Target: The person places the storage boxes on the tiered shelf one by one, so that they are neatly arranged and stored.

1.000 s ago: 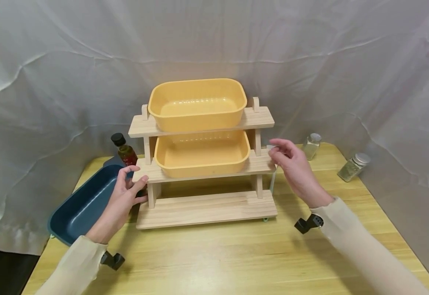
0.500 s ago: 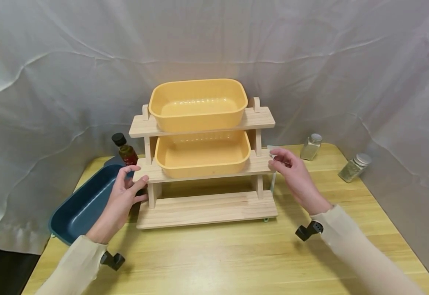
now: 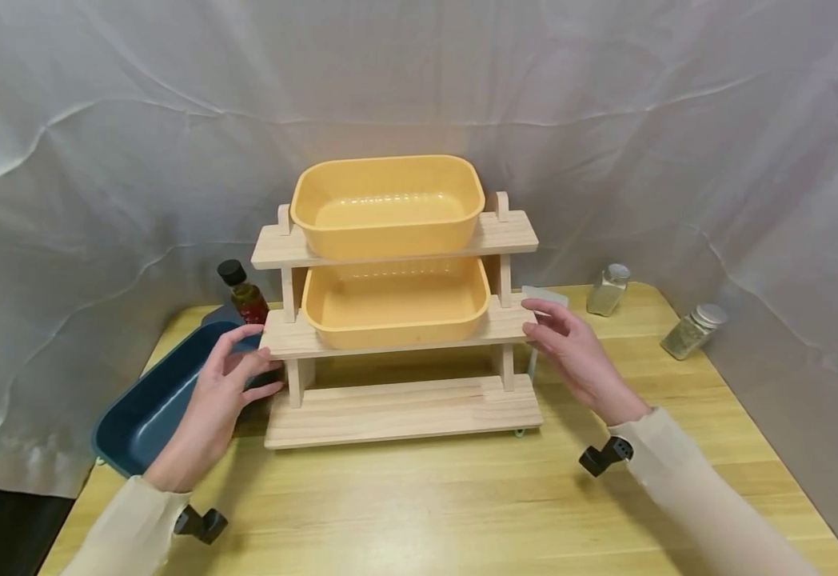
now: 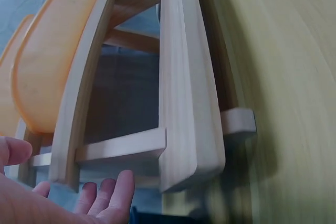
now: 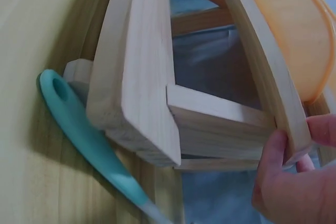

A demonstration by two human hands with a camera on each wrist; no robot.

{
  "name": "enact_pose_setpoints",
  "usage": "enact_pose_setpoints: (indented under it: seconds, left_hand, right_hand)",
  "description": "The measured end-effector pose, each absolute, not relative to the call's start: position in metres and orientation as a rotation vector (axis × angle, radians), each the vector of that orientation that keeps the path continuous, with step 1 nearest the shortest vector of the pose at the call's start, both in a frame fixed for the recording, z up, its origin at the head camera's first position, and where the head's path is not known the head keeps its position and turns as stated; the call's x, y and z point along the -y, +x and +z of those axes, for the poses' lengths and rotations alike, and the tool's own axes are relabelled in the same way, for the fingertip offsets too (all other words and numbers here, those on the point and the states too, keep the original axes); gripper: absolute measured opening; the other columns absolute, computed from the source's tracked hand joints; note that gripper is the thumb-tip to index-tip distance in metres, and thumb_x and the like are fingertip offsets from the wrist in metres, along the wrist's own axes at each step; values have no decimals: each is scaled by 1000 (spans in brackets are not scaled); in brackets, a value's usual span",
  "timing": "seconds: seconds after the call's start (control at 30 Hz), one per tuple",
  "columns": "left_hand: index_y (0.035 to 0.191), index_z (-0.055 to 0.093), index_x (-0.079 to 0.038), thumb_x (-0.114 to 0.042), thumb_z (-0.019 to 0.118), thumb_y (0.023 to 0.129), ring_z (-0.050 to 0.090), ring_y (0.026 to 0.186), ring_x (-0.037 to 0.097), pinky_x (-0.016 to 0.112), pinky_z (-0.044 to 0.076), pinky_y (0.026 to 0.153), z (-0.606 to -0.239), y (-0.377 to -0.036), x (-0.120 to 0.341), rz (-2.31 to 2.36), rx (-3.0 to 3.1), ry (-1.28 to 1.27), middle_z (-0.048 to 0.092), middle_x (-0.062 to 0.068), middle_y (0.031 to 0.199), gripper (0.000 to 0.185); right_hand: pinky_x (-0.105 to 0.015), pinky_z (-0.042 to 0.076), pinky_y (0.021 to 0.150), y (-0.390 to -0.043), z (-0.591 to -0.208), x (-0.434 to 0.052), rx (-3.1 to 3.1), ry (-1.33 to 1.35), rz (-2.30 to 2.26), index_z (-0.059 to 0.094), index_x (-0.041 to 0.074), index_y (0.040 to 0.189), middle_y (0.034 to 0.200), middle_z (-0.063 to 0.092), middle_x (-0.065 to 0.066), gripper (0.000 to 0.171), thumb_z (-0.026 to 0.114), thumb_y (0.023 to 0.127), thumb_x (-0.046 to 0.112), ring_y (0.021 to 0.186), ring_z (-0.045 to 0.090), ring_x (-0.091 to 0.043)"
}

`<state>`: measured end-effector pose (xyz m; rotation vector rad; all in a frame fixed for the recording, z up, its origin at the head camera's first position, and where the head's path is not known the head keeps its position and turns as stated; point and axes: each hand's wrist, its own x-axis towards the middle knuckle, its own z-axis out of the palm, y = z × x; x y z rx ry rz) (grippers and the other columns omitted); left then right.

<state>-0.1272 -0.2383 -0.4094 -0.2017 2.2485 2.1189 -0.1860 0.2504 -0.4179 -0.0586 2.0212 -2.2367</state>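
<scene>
Wooden rack (image 3: 405, 410) seems mid-positioning: my right grip (image 3: 576, 352) pinches its end; further shifting needs my spread, empty left grip (image 3: 212, 394) too.

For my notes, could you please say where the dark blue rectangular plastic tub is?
In the head view, the tub is at left, beside the pale stepped wooden shelf, partly behind the left hand.

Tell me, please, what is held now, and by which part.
The right hand pinches the pale wooden three-tier shelf by the right end of its middle board; the left hand holds nothing.
</scene>
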Motion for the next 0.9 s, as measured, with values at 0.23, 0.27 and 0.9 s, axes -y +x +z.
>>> enact_pose_setpoints:
  seconds: [0.23,0.27,0.9]
  left_hand:
    - [156,47,-27,-31,59,115,66,120,18,30,62,88,-405,-117,258,2269,-2241,-157,60,5,130,42]
    - [156,46,-27,-30,58,116,66,120,18,30,62,88,-405,-115,261,2293,-2238,-156,60,5,130,42]
    - [146,51,-14,-5,60,113,68,110,17,31,64,78,-417,-72,325,2876,-1900,-476,62,5,126,35]
  right_hand:
    - [-29,57,97,-188,-422,-257,-1938,-90,-2270,53,1,151,115,57,-3,44,67,109,5,100,62,-10]
    - [-29,57,97,-188,-423,-258,-1940,-99,-2262,52,0,152,116,58,-4,45,67,109,5,101,62,-10]
    - [-30,57,100,-193,-428,-262,-1876,-139,-2258,50,1,154,119,62,-5,47,66,110,3,103,66,-11]
